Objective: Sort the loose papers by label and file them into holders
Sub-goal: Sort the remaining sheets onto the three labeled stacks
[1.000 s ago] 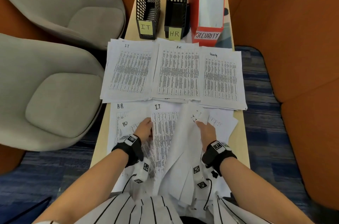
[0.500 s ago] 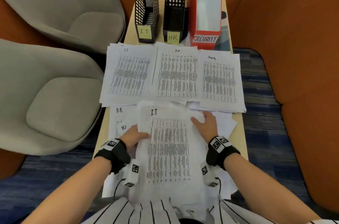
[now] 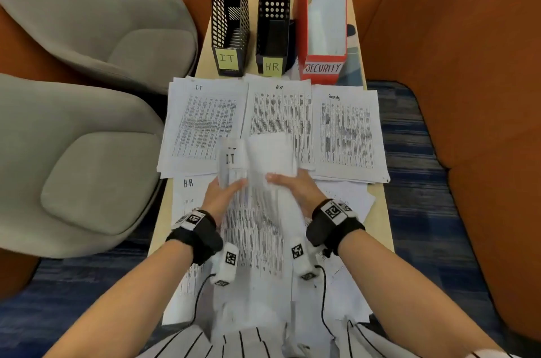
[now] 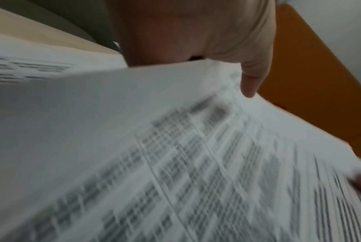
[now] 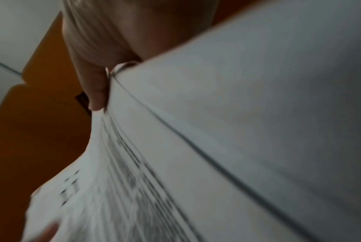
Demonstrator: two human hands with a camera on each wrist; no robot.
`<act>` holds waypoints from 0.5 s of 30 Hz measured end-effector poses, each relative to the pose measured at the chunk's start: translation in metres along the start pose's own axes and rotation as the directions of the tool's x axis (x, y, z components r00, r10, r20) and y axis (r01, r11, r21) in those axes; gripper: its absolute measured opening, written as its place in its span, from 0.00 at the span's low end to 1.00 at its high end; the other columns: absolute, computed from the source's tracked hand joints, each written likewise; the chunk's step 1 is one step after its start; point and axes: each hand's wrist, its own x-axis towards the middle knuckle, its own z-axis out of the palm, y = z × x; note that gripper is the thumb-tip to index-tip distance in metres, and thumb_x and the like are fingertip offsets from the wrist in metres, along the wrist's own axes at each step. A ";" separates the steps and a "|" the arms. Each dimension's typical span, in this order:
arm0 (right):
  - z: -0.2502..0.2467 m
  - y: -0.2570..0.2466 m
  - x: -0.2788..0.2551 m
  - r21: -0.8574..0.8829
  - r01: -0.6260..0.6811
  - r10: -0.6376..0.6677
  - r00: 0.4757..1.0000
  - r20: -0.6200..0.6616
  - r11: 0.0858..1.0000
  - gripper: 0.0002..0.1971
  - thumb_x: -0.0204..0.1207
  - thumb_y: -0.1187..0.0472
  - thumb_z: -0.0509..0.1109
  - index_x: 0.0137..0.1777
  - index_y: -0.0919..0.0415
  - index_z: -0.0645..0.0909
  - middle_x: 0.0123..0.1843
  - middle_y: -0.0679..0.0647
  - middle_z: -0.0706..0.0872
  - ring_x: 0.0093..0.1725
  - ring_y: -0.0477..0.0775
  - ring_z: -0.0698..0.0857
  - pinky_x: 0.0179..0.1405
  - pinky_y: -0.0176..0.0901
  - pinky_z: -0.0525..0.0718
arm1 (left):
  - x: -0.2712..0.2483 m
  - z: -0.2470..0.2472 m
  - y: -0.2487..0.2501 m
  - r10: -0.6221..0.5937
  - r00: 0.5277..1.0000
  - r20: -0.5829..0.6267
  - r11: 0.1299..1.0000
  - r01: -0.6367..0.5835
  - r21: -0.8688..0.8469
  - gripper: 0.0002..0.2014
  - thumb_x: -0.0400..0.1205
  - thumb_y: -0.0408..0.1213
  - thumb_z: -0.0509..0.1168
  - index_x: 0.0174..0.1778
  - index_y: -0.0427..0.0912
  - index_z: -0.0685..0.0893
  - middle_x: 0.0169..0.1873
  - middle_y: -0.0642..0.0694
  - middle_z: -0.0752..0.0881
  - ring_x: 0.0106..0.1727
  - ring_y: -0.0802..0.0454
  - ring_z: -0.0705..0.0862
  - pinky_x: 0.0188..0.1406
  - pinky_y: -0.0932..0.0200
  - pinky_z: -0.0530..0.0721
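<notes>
Both hands hold a lifted sheaf of printed sheets (image 3: 257, 211) marked "IT", bowed upward in the middle, above the loose papers. My left hand (image 3: 222, 193) grips its left edge and my right hand (image 3: 292, 185) grips its right edge. The left wrist view shows a thumb on the blurred sheaf (image 4: 196, 163); the right wrist view shows a finger against the paper edges (image 5: 196, 147). Three sorted piles lie beyond: IT (image 3: 205, 123), HR (image 3: 278, 108), Security (image 3: 347, 135). Behind them stand three holders: black mesh IT (image 3: 228, 20), black HR (image 3: 273, 26), red SECURITY (image 3: 322, 20).
Loose sheets, one marked "HR" (image 3: 187, 196), cover the near part of the narrow wooden table (image 3: 159, 223). Two grey armchairs (image 3: 73, 167) stand close on the left. Orange upholstered walls (image 3: 468, 94) close in on the right and behind.
The IT sheaf, flat between my hands half a second ago, is now lifted and bowed, carried forward toward the sorted piles. Both hands moved closer together and further from me.
</notes>
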 end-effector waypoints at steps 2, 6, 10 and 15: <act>-0.023 -0.004 0.008 0.048 0.028 -0.023 0.995 -0.099 0.998 0.23 0.67 0.57 0.81 0.62 0.58 0.83 0.57 0.58 0.90 0.60 0.65 0.87 0.66 0.66 0.81 | 0.006 -0.014 -0.007 -0.045 0.997 -0.063 0.998 0.041 -0.055 0.22 0.77 0.43 0.71 0.66 0.43 0.80 0.59 0.46 0.87 0.58 0.48 0.84 0.65 0.47 0.76; -0.046 0.005 0.005 -0.186 -0.162 0.173 0.984 0.041 0.969 0.38 0.62 0.43 0.83 0.73 0.49 0.76 0.67 0.49 0.86 0.68 0.56 0.83 0.71 0.67 0.76 | 0.003 -0.026 -0.021 -0.056 0.993 -0.101 0.991 0.043 -0.124 0.23 0.76 0.50 0.70 0.64 0.43 0.82 0.62 0.43 0.86 0.65 0.45 0.83 0.70 0.43 0.76; -0.024 0.032 0.005 -0.242 -0.132 0.114 0.990 -0.086 0.961 0.25 0.72 0.58 0.79 0.69 0.58 0.81 0.64 0.53 0.87 0.65 0.55 0.85 0.70 0.53 0.78 | 0.003 -0.012 -0.024 -0.132 0.974 -0.183 0.988 0.116 -0.097 0.30 0.73 0.67 0.65 0.63 0.50 0.77 0.67 0.51 0.77 0.70 0.46 0.74 0.77 0.42 0.64; -0.028 -0.004 0.020 0.214 -0.030 0.067 0.983 -0.169 0.976 0.35 0.74 0.52 0.76 0.79 0.57 0.67 0.75 0.50 0.77 0.76 0.55 0.74 0.80 0.63 0.64 | 0.007 -0.024 -0.028 -0.202 0.964 0.171 0.968 0.170 0.185 0.23 0.74 0.50 0.73 0.64 0.48 0.81 0.64 0.44 0.85 0.63 0.46 0.84 0.68 0.41 0.78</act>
